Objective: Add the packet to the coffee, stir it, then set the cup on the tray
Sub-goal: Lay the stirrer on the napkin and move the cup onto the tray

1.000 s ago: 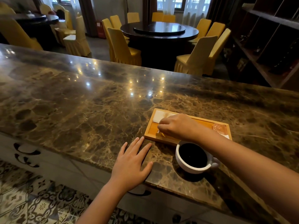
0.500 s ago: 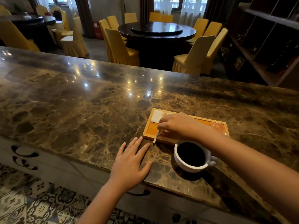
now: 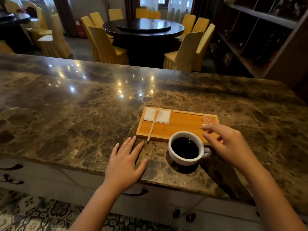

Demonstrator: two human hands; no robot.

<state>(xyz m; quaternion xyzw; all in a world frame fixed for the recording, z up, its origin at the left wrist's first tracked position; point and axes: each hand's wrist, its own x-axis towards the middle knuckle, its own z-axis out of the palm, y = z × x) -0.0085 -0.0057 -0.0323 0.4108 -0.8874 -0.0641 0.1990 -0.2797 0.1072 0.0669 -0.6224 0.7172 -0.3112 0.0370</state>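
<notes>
No readable text is showing anywhere; the pink packet (image 3: 210, 120) on the wooden tray (image 3: 173, 129) is bearing only a pale, blurred pattern, too small to read.

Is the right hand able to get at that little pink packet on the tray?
Probably yes: the right hand hovers open beside the packet in the tray's far right corner, nothing between.

Glossy marble counter (image 3: 83, 114), wooden tray (image 3: 180, 125)

Two bare forearms, no sleeves visible up to frame edge. Left hand (image 3: 124, 161) & right hand (image 3: 228, 144): no rings, watch, gloves. Nails short, unpainted as far as visible.
</notes>
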